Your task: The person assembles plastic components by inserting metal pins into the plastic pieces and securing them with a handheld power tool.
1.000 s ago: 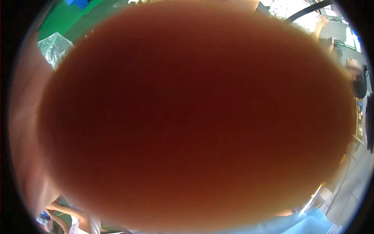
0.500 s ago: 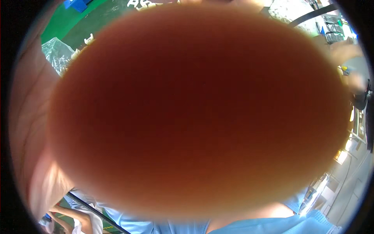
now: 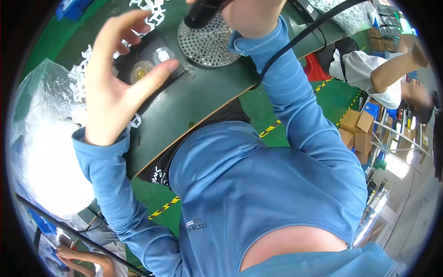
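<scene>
My left hand (image 3: 115,78) is raised over the dark green table (image 3: 203,99), fingers spread, holding nothing. Under it lies a black mat (image 3: 150,53) with a small round yellowish part (image 3: 140,72) and a white one (image 3: 162,55). At the top edge my right hand (image 3: 254,16) grips a black tool handle (image 3: 203,14) over a round perforated metal plate (image 3: 210,46). A black cable (image 3: 300,34) runs from the tool across my blue sleeve. Most of the view is filled by my blue top.
Small white plastic parts (image 3: 152,9) are scattered on the table's far side. A clear bag of white parts (image 3: 46,138) sits at left. A co-worker in white (image 3: 369,69) leans at right near cardboard boxes (image 3: 355,124). Another person's hands (image 3: 83,258) show at bottom left.
A reddish-brown blur covered nearly the whole lens before. It is gone now, and the table, both hands and my torso are in view.
</scene>
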Demonstrator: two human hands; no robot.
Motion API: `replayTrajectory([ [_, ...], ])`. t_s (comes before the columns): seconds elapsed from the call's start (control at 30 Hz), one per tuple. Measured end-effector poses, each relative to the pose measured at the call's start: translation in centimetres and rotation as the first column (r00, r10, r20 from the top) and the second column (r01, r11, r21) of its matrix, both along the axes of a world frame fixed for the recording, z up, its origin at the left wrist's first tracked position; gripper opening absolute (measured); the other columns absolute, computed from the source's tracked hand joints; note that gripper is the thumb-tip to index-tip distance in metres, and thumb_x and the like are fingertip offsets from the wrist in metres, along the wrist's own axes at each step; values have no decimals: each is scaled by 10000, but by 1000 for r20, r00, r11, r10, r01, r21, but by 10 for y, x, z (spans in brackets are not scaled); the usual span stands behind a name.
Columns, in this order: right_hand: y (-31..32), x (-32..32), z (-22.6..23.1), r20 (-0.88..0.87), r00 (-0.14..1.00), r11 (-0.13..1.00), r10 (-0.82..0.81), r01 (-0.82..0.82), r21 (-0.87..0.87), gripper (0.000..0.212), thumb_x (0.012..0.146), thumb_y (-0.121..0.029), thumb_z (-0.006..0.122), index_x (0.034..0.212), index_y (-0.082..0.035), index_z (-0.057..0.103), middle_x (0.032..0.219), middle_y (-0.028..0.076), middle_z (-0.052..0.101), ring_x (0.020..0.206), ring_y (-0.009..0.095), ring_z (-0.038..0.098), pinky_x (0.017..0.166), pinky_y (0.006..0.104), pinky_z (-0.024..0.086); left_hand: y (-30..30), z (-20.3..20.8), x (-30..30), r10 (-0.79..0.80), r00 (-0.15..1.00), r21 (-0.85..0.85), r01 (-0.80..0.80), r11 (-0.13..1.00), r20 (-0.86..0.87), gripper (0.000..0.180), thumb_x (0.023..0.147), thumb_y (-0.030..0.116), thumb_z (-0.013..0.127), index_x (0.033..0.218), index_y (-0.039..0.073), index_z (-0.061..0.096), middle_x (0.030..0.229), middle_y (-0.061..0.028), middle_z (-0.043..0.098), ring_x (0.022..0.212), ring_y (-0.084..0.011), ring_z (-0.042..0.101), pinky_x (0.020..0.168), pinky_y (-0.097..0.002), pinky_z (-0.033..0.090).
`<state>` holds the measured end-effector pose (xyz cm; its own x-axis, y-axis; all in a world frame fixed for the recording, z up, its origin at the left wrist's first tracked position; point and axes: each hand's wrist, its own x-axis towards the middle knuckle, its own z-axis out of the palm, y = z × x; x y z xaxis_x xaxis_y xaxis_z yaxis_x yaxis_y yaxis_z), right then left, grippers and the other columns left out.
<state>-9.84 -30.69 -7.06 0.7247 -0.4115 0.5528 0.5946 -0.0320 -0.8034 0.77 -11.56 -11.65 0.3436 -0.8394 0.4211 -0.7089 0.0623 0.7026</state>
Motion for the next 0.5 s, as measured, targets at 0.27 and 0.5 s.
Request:
replayTrajectory([
  [0.27,-6,-1,1,34,999,1000,-2,1,26,537,890,-145,644,1350,66,464,763,121,642,579,138,581,568,276,496,-12,-14,-12,-33,999,86,32,996,14,509,749,71,861,1204,5,642,1048,-88,639,992,-225,611,883,-324,473],
  [0.5,-9,1,3,21,1000,1000,-5,5,10,547,876,-132,649,1351,65,464,759,127,645,569,141,577,563,272,494,-16,-13,-10,-20,996,66,14,998,92,425,741,43,855,1111,-11,654,1042,-116,648,964,-270,613,863,-351,498],
])
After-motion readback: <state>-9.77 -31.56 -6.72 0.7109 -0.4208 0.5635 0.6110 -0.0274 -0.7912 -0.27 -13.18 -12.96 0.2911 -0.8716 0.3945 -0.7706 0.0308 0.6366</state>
